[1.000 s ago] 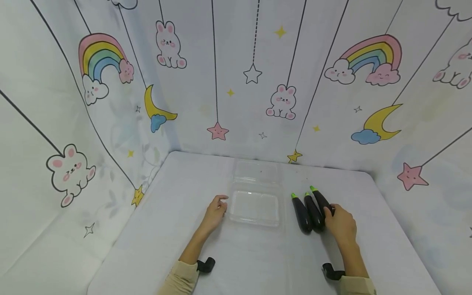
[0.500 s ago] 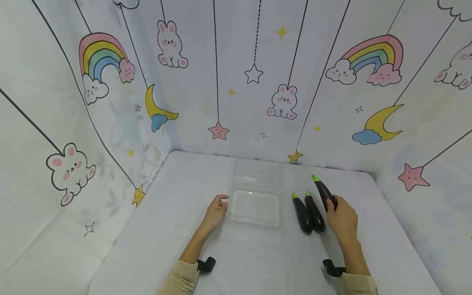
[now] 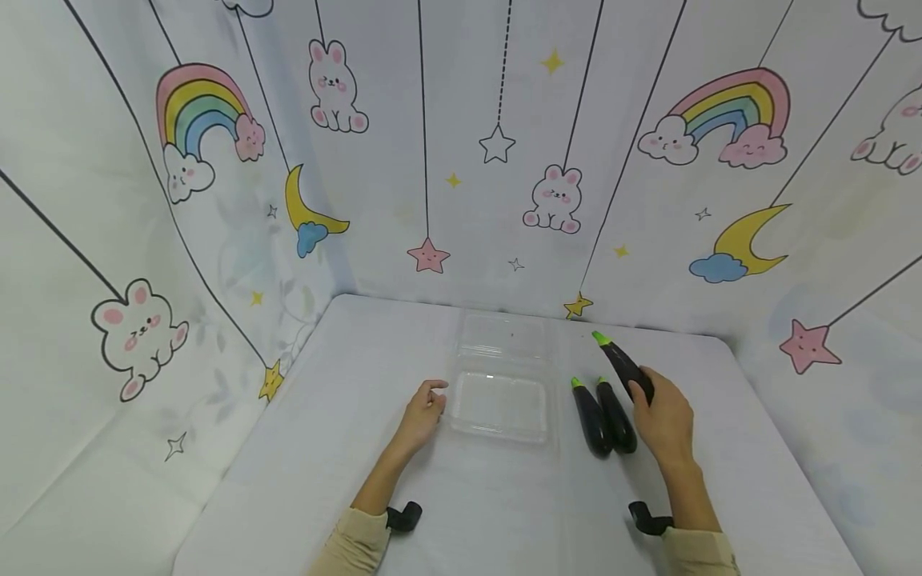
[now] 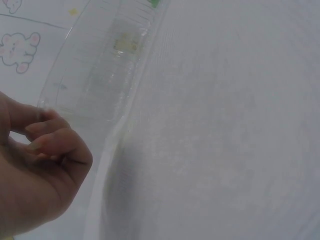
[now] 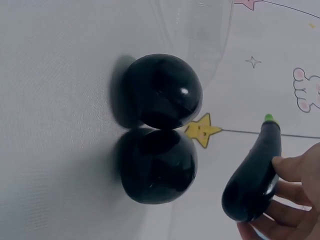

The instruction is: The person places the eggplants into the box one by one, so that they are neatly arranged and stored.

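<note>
Eggplant [image 3: 623, 365] held aloft in the right hand [image 3: 666, 418]

It is gripped between thumb and fingers, tilted. The left hand [image 3: 419, 416] is held loosely curled, nothing grasped, beside a clear container [image 3: 499, 408]. The desk [image 3: 497, 504] is covered in white; cartoon-printed cloth [image 3: 382, 184] is hung behind. Two other eggplants [image 3: 594, 420] are laid side by side, right of the container.

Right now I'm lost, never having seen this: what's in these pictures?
No machine here, just a person's bare left hand and right hand. The wide picture comes from a camera worn on the head; the other two come from cameras worn on each wrist, probably the black pieces there. On the white table lie a clear box and, to its right, two eggplants. The right hand holds a third eggplant above the table. The left hand is at the box's left edge; whether it grips it, I can't tell.
</note>
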Demonstrator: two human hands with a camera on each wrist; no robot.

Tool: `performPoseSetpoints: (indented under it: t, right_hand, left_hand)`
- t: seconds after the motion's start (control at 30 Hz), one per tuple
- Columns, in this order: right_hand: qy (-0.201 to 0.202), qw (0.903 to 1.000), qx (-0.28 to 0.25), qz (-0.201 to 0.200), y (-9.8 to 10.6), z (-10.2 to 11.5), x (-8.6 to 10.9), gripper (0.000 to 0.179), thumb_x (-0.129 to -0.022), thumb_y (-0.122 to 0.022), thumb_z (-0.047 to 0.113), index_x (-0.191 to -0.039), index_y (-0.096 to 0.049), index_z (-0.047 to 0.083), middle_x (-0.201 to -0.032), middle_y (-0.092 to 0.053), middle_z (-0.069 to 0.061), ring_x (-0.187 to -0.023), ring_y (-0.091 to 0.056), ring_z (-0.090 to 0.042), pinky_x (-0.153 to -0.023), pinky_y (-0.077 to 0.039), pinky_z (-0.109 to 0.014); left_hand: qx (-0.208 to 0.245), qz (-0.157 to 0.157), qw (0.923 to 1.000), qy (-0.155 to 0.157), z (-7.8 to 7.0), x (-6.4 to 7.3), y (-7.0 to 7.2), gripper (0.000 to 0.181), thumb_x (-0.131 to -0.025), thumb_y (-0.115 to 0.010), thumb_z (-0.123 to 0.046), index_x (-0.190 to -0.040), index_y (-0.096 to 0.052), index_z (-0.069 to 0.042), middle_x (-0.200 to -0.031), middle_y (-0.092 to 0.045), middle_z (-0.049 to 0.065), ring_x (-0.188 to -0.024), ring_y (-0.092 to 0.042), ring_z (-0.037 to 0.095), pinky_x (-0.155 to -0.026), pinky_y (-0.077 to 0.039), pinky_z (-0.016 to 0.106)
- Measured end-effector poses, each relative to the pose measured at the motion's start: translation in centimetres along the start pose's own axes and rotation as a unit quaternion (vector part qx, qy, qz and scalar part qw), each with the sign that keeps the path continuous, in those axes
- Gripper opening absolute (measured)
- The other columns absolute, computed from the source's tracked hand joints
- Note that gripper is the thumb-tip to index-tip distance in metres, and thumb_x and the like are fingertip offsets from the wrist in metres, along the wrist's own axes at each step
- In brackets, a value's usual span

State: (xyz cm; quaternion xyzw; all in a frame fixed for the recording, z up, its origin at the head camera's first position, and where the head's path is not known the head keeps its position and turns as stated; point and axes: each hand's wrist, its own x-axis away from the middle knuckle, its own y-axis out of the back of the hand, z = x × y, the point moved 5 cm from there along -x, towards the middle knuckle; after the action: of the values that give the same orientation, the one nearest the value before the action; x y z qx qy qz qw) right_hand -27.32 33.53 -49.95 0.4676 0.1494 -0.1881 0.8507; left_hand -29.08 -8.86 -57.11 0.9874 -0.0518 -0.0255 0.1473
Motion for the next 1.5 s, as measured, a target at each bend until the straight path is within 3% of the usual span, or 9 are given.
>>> performPoseSetpoints:
  t: [0.3,0.87,1.07,1.3,1.5]
  right_hand:
    - [0.045,0.9985,-0.03,-0.011,-0.4,0.8,-0.4,0.041,-0.104,-0.065,0.019,-0.14,-0.061,-0.002,-0.134,-0.062,-0.031,-0.124,-0.057,-0.052,-0.1,-0.045,-0.067]
    - [0.065,0.9962,-0.048,0.033,-1.2,1.8,-0.9,0.044,-0.105,-0.065,0.021,-0.145,-0.059,0.003,-0.136,-0.062,-0.029,-0.119,-0.061,-0.052,-0.091,-0.05,-0.066]
    - [0.086,0.994,-0.059,0.034,-1.5,2.3,-1.1,0.043,-0.105,-0.066,0.02,-0.143,-0.059,0.002,-0.137,-0.062,-0.029,-0.123,-0.059,-0.052,-0.096,-0.047,-0.067]
    - [0.094,0.9927,-0.064,0.041,-1.7,3.2,-1.3,0.043,-0.104,-0.067,0.018,-0.143,-0.06,0.002,-0.138,-0.062,-0.027,-0.126,-0.058,-0.05,-0.099,-0.046,-0.066]
    - [0.099,0.9916,-0.069,0.045,-1.9,4.0,-1.6,0.043,-0.101,-0.07,0.014,-0.142,-0.061,0.001,-0.137,-0.063,-0.027,-0.125,-0.058,-0.049,-0.099,-0.047,-0.066]
  left_hand:
    - [0.003,0.005,1.0,-0.003,0.2,0.1,0.0,0.033,-0.109,-0.05,-0.011,-0.14,-0.053,0.001,-0.095,-0.061,0.02,-0.073,-0.051,0.015,-0.063,-0.042,0.025]
    - [0.002,0.002,1.0,-0.003,-0.2,0.2,0.1,0.034,-0.109,-0.049,-0.01,-0.14,-0.053,0.003,-0.096,-0.061,0.019,-0.078,-0.054,0.019,-0.066,-0.044,0.026]
    - [-0.001,-0.002,1.0,-0.004,-0.3,0.2,0.1,0.033,-0.109,-0.049,-0.009,-0.14,-0.053,0.002,-0.094,-0.06,0.014,-0.08,-0.055,0.022,-0.067,-0.044,0.026]
    - [-0.001,0.001,1.0,-0.007,0.1,0.0,0.0,0.034,-0.11,-0.049,-0.011,-0.141,-0.053,0.001,-0.097,-0.061,0.02,-0.074,-0.051,0.015,-0.064,-0.042,0.024]
    - [-0.005,0.003,1.0,-0.005,0.2,0.0,0.0,0.034,-0.11,-0.049,-0.012,-0.141,-0.052,0.001,-0.096,-0.061,0.017,-0.073,-0.048,0.014,-0.063,-0.04,0.023]
